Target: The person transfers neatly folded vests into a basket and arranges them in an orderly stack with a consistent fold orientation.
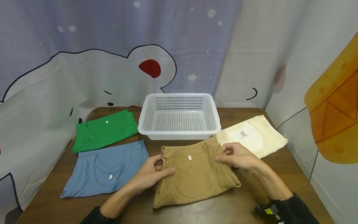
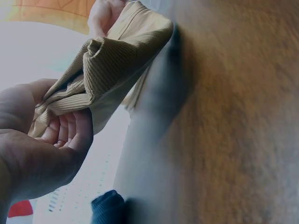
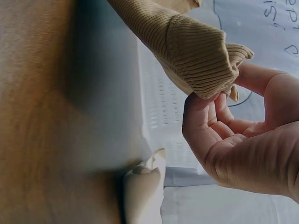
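A folded tan garment (image 1: 193, 174) with a small white label is held by both hands, in front of the basket. The left hand (image 1: 149, 174) pinches its left edge, thumb on top; the left wrist view shows that hand (image 2: 51, 135) with fingers curled under the tan cloth (image 2: 112, 70). At the upper right edge the right hand (image 1: 237, 157) pinches the cloth. In the right wrist view, thumb and fingers of the right hand (image 3: 247, 126) grip the ribbed tan edge (image 3: 201, 56). The garment's lower edge appears raised off the table.
A white basket (image 1: 179, 137) stands at the back centre, with nothing inside. Folded green (image 1: 103, 129) and blue (image 1: 106, 171) garments lie on the left of the brown table (image 1: 207, 214). On the right lies a cream garment (image 1: 268, 137), partly behind the tan one. A printed curtain (image 1: 190, 37) hangs behind.
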A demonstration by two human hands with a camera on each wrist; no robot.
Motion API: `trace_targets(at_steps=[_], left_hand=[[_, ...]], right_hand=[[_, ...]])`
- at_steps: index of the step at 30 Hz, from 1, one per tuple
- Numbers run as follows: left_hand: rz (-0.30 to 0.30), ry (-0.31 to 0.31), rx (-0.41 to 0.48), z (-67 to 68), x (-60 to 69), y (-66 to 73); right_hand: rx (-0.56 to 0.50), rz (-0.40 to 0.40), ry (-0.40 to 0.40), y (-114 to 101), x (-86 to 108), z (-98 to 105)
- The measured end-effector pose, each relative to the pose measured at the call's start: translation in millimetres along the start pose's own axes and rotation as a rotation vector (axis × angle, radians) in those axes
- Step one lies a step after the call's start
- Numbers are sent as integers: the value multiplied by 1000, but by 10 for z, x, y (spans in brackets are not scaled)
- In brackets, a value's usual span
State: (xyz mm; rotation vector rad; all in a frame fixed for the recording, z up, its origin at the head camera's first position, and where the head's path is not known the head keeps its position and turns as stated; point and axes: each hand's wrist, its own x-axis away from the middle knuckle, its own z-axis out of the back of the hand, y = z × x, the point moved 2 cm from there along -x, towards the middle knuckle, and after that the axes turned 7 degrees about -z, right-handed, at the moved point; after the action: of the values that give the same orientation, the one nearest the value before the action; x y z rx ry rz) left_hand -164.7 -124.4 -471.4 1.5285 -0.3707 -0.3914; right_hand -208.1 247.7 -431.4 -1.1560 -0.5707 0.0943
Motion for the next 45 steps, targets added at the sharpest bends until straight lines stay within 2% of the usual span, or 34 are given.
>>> trace_targets(at_steps=[8, 15, 20, 23, 28, 34, 37, 41, 45], left_hand=[[-53, 18, -53, -10, 48, 158], [-90, 40, -64, 27, 62, 300], [-98, 57, -57, 52, 56, 363], [-108, 77, -69, 72, 50, 405], [-134, 97, -79, 119, 27, 474], [-158, 107, -47, 190, -33, 495], [-151, 120, -27, 221, -70, 479], [-147, 153, -7, 260, -121, 469], [-160, 192, -5, 311, -178, 471]], right_hand=[[-19, 41, -15, -116, 92, 47], [-2, 154, -17, -220, 121, 82], [-14, 198, -1, -249, 115, 91], [-39, 221, 16, -269, 114, 97], [-137, 254, 11, -317, 106, 109], [-196, 298, 6, -377, 74, 104], [-206, 309, 31, -403, 55, 93], [-252, 320, 53, -441, 27, 80], [-328, 326, 32, -471, -11, 69]])
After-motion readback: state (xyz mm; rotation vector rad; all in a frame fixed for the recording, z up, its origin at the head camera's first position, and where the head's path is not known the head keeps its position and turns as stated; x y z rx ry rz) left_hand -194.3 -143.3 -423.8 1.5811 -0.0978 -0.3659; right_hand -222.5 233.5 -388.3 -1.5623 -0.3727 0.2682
